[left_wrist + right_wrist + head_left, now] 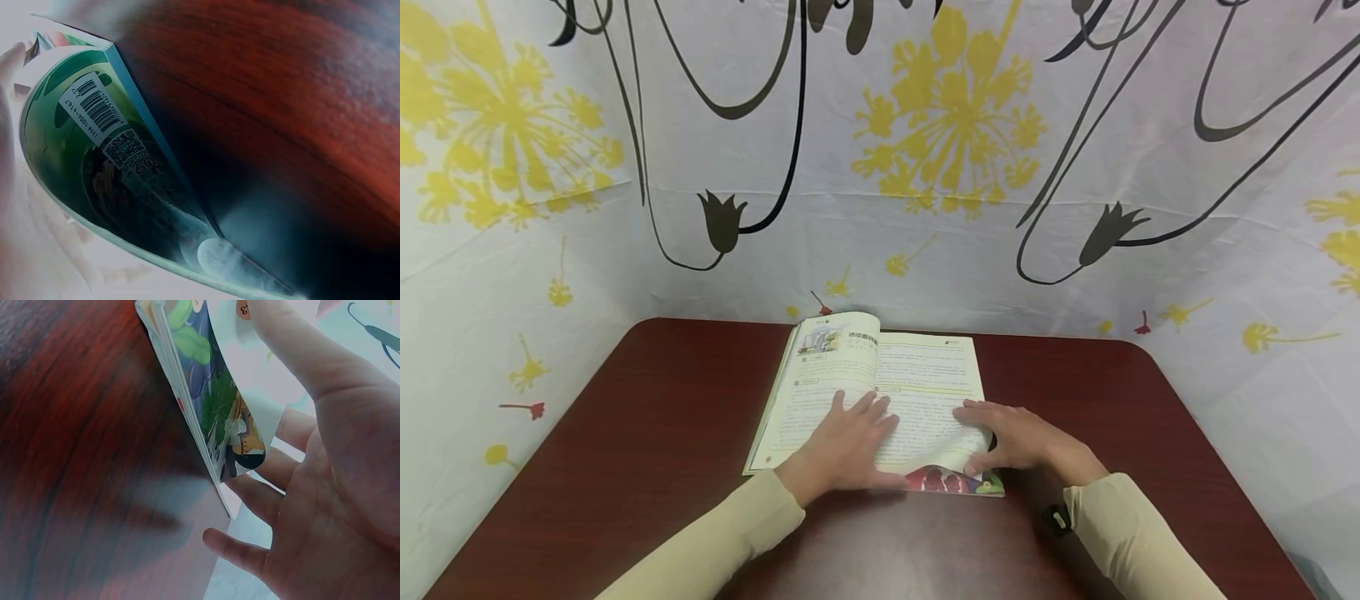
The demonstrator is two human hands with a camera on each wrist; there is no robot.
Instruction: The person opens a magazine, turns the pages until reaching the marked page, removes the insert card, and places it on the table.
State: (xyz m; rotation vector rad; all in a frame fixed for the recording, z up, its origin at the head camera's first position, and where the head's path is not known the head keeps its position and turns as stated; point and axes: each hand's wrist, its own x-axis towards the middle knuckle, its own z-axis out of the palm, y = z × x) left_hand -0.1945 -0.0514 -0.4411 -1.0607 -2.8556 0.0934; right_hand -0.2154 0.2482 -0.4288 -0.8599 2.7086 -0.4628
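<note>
An open magazine lies on the table, its left side thick with folded-back pages. My left hand rests spread over the lower middle of the spread, fingers straight. At the lower right edge, my right hand has the page between its thumb and fingers. The fingers lie over the page, their tips partly hidden in the right wrist view. The page's lower edge bows up, baring a colourful picture page beneath. In the left wrist view the back cover curves upward, showing a barcode.
The dark red-brown table extends around the magazine, with rounded far corners. A white cloth printed with yellow and grey flowers hangs behind and at both sides. A dark band sits at the right wrist.
</note>
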